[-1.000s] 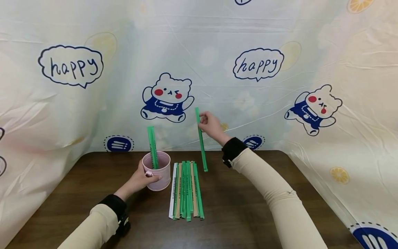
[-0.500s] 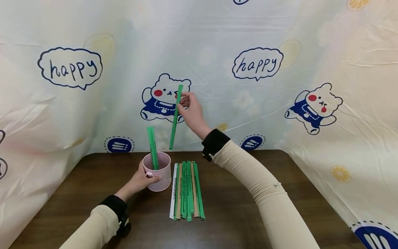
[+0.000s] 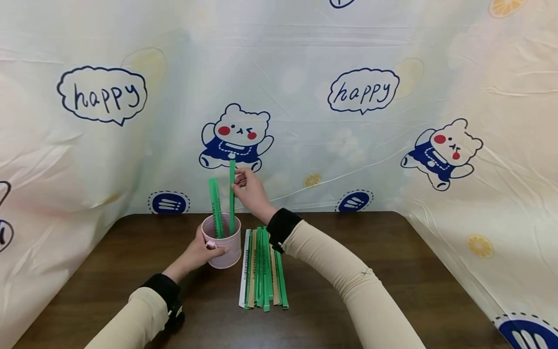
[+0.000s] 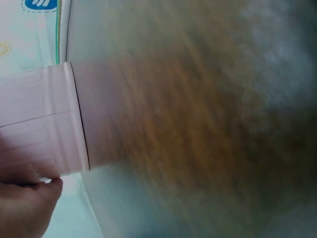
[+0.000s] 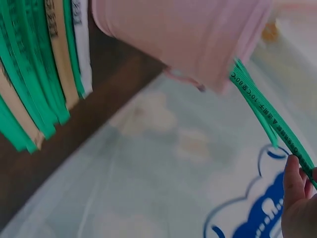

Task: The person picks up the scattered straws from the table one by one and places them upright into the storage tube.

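Note:
A small pink bucket [image 3: 225, 257] stands on the table, its side gripped by my left hand [image 3: 197, 253] with the thumb across the front. In the left wrist view the bucket wall [image 4: 34, 119] shows, with part of that hand [image 4: 29, 208] at its edge. My right hand [image 3: 253, 193] pinches a long, flat green wrapped straw [image 3: 232, 198] upright, its lower end inside the bucket mouth. Printed lettering shows on the pinched straw [image 5: 275, 124] in the right wrist view. Other green wrapped straws [image 3: 215, 206] lean in the bucket at the left.
Right of the bucket, a row of several flat wrapped straws [image 3: 263, 271], green, brown and white, lies on the dark wooden table [image 3: 335, 291]. A patterned curtain [image 3: 296, 97] hangs behind the table's far edge. The right sleeve [image 3: 340, 261] reaches over beside the row.
My right hand has carried the green wrapped straw leftward from right of the row, raising it and then lowering its end into the bucket. The left hand keeps its grip on the bucket.

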Tool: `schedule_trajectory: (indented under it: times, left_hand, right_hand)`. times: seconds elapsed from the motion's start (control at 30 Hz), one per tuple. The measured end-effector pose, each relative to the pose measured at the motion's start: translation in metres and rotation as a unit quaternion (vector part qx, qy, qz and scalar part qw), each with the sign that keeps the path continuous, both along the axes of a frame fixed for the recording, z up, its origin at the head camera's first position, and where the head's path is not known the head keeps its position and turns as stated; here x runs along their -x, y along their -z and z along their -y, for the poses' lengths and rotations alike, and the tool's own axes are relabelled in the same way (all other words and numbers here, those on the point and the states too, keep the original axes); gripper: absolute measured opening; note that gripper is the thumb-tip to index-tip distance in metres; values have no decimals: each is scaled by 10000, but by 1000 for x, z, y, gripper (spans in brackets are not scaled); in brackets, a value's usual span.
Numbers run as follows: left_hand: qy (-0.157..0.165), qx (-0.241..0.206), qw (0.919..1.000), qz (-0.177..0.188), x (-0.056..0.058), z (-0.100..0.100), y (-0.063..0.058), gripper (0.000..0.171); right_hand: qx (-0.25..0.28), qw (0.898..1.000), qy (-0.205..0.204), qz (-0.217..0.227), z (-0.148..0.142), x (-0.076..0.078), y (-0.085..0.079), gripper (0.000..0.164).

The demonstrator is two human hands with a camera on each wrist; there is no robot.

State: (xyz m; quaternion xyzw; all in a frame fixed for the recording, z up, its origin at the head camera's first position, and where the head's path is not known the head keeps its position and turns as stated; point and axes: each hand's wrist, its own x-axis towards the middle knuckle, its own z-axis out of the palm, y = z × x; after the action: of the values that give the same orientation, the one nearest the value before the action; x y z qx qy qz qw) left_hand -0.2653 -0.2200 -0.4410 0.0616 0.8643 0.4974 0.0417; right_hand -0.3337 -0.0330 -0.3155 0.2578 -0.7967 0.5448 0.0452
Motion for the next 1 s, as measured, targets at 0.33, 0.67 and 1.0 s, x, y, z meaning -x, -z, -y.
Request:
schedule_trajectory:
  times: [0.33, 0.67, 1.0]
  left_hand:
    - [2, -174, 9998, -87, -1, 0, 4, 109]
    - [-37, -162, 9998, -101, -1, -3, 7, 108]
    - [-22, -115, 9999, -28, 0, 0, 3, 108]
  right_hand:
    - [-486, 9988, -1, 24, 12, -4, 31, 44]
    - [-492, 9984, 112, 245, 14, 6, 44, 42]
    - [-517, 9973, -158, 496, 8, 12, 47, 42]
